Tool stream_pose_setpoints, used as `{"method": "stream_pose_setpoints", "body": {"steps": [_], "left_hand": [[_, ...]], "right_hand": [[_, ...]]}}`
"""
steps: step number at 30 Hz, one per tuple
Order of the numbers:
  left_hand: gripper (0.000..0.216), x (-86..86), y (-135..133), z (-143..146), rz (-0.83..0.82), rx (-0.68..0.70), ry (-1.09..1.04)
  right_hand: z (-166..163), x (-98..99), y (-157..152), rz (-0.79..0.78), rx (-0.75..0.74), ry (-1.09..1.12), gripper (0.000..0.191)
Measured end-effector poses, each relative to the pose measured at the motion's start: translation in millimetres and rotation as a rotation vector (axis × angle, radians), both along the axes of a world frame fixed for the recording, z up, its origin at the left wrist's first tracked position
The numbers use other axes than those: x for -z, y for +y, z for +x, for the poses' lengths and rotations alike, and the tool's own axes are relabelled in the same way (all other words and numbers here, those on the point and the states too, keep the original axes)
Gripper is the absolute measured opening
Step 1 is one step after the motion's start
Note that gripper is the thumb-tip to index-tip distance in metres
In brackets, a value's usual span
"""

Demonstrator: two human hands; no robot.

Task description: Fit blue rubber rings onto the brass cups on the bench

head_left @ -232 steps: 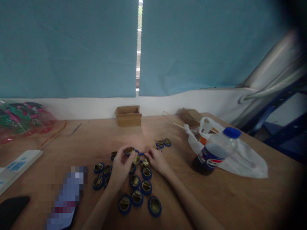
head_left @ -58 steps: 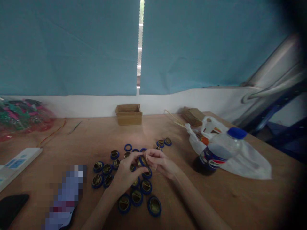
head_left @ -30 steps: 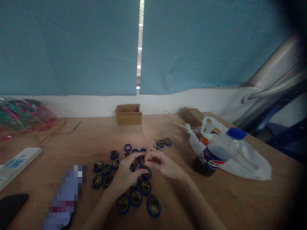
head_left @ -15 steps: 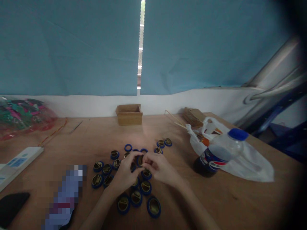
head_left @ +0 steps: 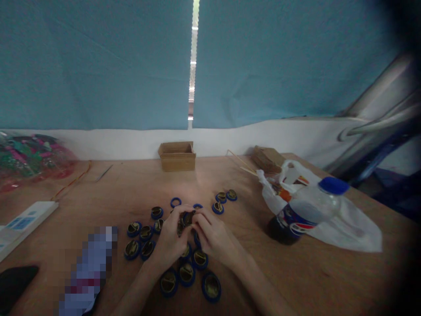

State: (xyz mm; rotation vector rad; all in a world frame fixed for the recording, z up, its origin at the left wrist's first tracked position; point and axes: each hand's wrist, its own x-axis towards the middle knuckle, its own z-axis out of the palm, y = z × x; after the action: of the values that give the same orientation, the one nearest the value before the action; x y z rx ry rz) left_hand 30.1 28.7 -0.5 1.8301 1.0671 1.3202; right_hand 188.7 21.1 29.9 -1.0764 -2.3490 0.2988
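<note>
My left hand (head_left: 173, 239) and my right hand (head_left: 213, 235) meet over a wooden table (head_left: 230, 245), fingers pinched together on one small round piece (head_left: 187, 218) with a brass-coloured middle. Around and under them lie several like pieces (head_left: 187, 274), blue-rimmed discs with brass inserts. A bare blue ring (head_left: 175, 202) lies just beyond my fingers. Three more discs (head_left: 225, 199) sit a little to the right.
A soda bottle (head_left: 304, 210) with a blue cap lies on a white plastic bag (head_left: 345, 224) at the right. A small open cardboard box (head_left: 176, 156) stands at the back. A white strip (head_left: 23, 221), a dark object (head_left: 15, 283) and a pink-green bag (head_left: 29, 160) are on the left.
My hands have drawn closer together and slightly toward me, both now pinching one disc. The view shifted a little. A bare blue ring has appeared beyond my fingers since the earliest frame.
</note>
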Motion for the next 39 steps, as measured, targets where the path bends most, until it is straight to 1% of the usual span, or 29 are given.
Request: {"method": "stream_pose_setpoints", "body": {"steps": [4,7,11,21,27,35,39], "left_hand": [[0.031,0.6,0.8,0.4,0.090,-0.018,0.006],[0.026,2.5,1.0,0.3,0.129,-0.021,0.011],[0.022,4.6,0.7,1.3,0.139,-0.045,0.011],[0.018,3.2,-2.8,4.1,0.143,-0.069,-0.016],[0.023,1.7,-4.5,5.9,0.143,-0.100,-0.005],[0.020,5.1,-4.4,5.3,0.111,-0.085,-0.059],[0.022,5.4,-3.6,3.8,0.116,-0.077,-0.071]], "right_hand": [[-0.7,-0.2,-0.5,0.032,0.017,-0.027,0.020],[-0.6,-1.0,-0.3,0.052,0.006,-0.007,0.022],[-0.3,-0.8,0.8,0.101,-0.008,0.044,0.021],[-3.3,2.9,-1.1,0.188,0.004,0.079,0.025],[-3.6,4.8,-0.9,0.193,0.008,0.080,0.026],[-2.1,0.9,-0.2,0.176,-0.025,0.078,0.027],[-1.9,0.6,0.1,0.117,-0.024,0.079,0.026]]}}
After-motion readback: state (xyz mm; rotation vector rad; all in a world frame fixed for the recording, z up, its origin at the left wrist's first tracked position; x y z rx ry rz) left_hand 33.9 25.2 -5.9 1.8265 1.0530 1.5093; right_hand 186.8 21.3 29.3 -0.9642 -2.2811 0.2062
